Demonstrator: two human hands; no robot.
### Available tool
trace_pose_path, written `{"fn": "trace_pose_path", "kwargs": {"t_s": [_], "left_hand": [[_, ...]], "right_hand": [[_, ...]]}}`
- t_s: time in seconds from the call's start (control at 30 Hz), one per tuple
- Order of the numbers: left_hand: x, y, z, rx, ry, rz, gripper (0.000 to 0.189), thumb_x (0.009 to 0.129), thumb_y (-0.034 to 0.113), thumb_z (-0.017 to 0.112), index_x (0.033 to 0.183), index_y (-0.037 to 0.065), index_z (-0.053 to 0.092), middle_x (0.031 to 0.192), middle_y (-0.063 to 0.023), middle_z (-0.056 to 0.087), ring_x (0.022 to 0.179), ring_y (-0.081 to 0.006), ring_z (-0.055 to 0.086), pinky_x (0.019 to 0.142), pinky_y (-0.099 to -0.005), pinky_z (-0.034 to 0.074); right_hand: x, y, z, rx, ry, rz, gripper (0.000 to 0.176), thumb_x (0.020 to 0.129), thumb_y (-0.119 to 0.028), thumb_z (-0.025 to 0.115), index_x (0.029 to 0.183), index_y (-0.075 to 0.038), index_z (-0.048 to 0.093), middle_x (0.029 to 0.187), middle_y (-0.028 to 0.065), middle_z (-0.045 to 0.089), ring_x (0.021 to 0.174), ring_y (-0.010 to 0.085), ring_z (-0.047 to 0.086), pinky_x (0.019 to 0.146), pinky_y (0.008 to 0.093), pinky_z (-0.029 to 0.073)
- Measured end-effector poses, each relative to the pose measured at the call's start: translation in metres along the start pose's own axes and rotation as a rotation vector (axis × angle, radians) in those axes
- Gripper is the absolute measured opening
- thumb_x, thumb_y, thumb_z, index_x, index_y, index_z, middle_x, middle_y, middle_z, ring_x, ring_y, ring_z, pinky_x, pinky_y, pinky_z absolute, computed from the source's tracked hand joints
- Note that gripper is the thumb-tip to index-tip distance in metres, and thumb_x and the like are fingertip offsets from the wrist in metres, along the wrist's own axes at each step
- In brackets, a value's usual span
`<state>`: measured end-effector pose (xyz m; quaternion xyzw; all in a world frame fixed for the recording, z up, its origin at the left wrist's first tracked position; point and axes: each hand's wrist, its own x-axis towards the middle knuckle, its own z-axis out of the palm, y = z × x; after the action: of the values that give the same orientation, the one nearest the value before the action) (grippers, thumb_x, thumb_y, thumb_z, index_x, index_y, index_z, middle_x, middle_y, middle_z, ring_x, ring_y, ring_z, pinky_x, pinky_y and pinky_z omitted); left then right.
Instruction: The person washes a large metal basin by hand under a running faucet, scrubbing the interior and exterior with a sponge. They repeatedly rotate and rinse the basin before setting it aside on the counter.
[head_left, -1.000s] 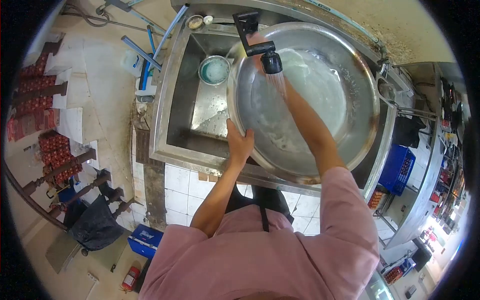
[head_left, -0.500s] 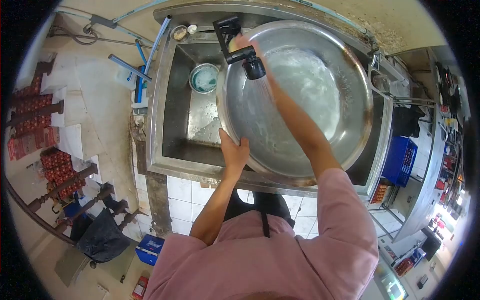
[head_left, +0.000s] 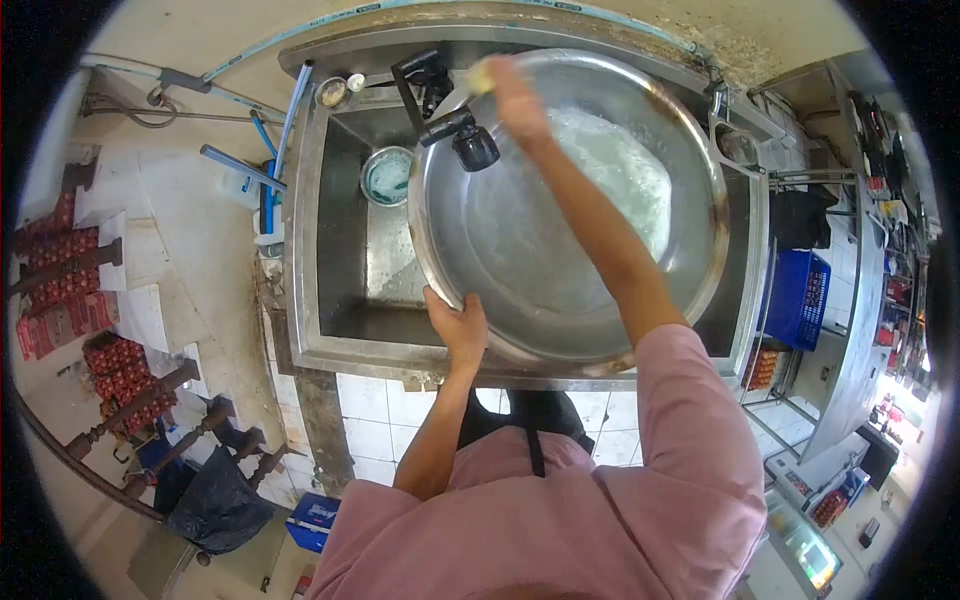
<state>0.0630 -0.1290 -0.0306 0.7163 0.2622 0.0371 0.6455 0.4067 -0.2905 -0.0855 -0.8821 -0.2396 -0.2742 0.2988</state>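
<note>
Basin (head_left: 470,245), apparently mid-scrub: right hand (head_left: 517,103) pinches sponge (head_left: 482,78), eleven o'clock; left hand (head_left: 461,328) clasps rim (head_left: 419,240), eight. Further strokes likely want steadying.

The right hand (head_left: 518,105) has moved clear of the faucet (head_left: 475,150).

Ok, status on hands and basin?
Left hand, fingers gripping basin at near rim. Right hand, blurred, at far rim with something yellow. Whitish water inside. Black tap overhangs left side.
</note>
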Motion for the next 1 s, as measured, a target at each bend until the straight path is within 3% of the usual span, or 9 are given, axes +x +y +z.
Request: {"fn": "trace_pose_path", "kwargs": {"t_s": [0.07, 0.23, 0.33, 0.37, 0.43, 0.5, 0.7, 0.9, 1.0], "left_hand": [[-0.002, 0.022, -0.001, -0.07, -0.005, 0.031, 0.045, 0.08, -0.007, 0.057, 0.123, -0.008, 0.043, 0.115, -0.0224, 0.058, 0.11, -0.0299, 0.058, 0.1, -0.0361, 0.042], [0.0, 0.017, -0.001, -0.01, 0.019, 0.108, 0.042, 0.079, -0.006, 0.059, 0.119, -0.008, 0.044, 0.113, -0.0228, 0.059, 0.107, -0.0314, 0.059, 0.098, -0.0363, 0.043], [0.003, 0.016, -0.003, 0.028, 0.005, 0.115, 0.042, 0.078, -0.005, 0.06, 0.116, -0.007, 0.044, 0.112, -0.0239, 0.059, 0.106, -0.0334, 0.059, 0.097, -0.037, 0.043], [0.004, 0.021, -0.003, 0.051, -0.004, 0.097, 0.042, 0.077, -0.004, 0.061, 0.116, -0.008, 0.044, 0.111, -0.0244, 0.059, 0.106, -0.0343, 0.06, 0.097, -0.0373, 0.043], [0.0, 0.022, -0.008, 0.1, 0.003, 0.078, 0.043, 0.077, -0.003, 0.062, 0.116, -0.008, 0.044, 0.111, -0.0254, 0.059, 0.106, -0.0358, 0.06, 0.097, -0.0381, 0.044], [0.0, 0.02, -0.004, 0.129, 0.032, 0.099, 0.043, 0.078, -0.002, 0.062, 0.116, -0.008, 0.044, 0.11, -0.0264, 0.059, 0.105, -0.0369, 0.06, 0.097, -0.0391, 0.044], [-0.003, 0.029, 0.0, 0.071, 0.079, 0.101, 0.047, 0.077, -0.001, 0.063, 0.119, -0.009, 0.044, 0.112, -0.029, 0.059, 0.106, -0.039, 0.061, 0.097, -0.0426, 0.045], [0.001, 0.008, -0.007, 0.138, 0.107, -0.004, 0.053, 0.078, -0.003, 0.063, 0.126, -0.013, 0.042, 0.115, -0.0272, 0.059, 0.108, -0.0374, 0.061, 0.098, -0.0402, 0.045], [-0.003, -0.001, -0.009, 0.052, 0.084, -0.049, 0.055, 0.078, -0.003, 0.063, 0.127, -0.014, 0.04, 0.118, -0.0278, 0.058, 0.11, -0.0365, 0.06, 0.099, -0.0393, 0.045]], "right_hand": [[0.003, 0.042, -0.057, -0.423, 0.134, 0.098, 0.065, 0.079, -0.001, 0.061, 0.141, 0.006, 0.045, 0.147, 0.0237, 0.046, 0.141, 0.0357, 0.04, 0.119, 0.0455, 0.03], [0.005, 0.042, -0.061, -0.472, 0.491, 0.476, 0.059, 0.081, 0.004, 0.053, 0.14, 0.003, 0.047, 0.147, 0.0235, 0.046, 0.141, 0.0398, 0.039, 0.119, 0.0461, 0.029], [0.015, -0.019, 0.005, -0.102, 0.19, 0.221, 0.049, 0.089, -0.001, 0.051, 0.139, -0.001, 0.05, 0.148, 0.0211, 0.044, 0.142, 0.038, 0.037, 0.118, 0.0448, 0.03], [0.008, -0.012, 0.059, -0.039, 0.222, -0.121, 0.064, 0.083, 0.007, 0.048, 0.146, 0.0, 0.043, 0.148, 0.0208, 0.046, 0.14, 0.0355, 0.041, 0.118, 0.0419, 0.033], [-0.002, -0.124, 0.022, 0.677, -0.211, 0.418, 0.063, 0.084, 0.007, 0.048, 0.146, -0.003, 0.045, 0.148, 0.02, 0.047, 0.137, 0.0368, 0.045, 0.115, 0.0418, 0.037], [-0.051, -0.15, 0.006, 0.326, -0.169, -0.064, 0.061, 0.086, 0.006, 0.048, 0.146, -0.005, 0.045, 0.152, 0.0181, 0.044, 0.137, 0.0359, 0.046, 0.115, 0.0414, 0.037], [-0.188, -0.192, -0.05, 0.493, -0.522, 0.271, 0.063, 0.089, -0.003, 0.055, 0.15, -0.005, 0.04, 0.158, 0.0153, 0.036, 0.141, 0.034, 0.041, 0.116, 0.0427, 0.036], [-0.229, -0.154, -0.113, 0.159, -0.756, -0.022, 0.056, 0.086, -0.002, 0.057, 0.142, -0.006, 0.051, 0.145, 0.0211, 0.05, 0.13, 0.0357, 0.053, 0.11, 0.0436, 0.043], [-0.214, -0.111, -0.14, -0.041, -0.935, 0.395, 0.054, 0.088, -0.008, 0.058, 0.142, -0.008, 0.049, 0.14, 0.0185, 0.054, 0.13, 0.035, 0.052, 0.111, 0.044, 0.039]]}}
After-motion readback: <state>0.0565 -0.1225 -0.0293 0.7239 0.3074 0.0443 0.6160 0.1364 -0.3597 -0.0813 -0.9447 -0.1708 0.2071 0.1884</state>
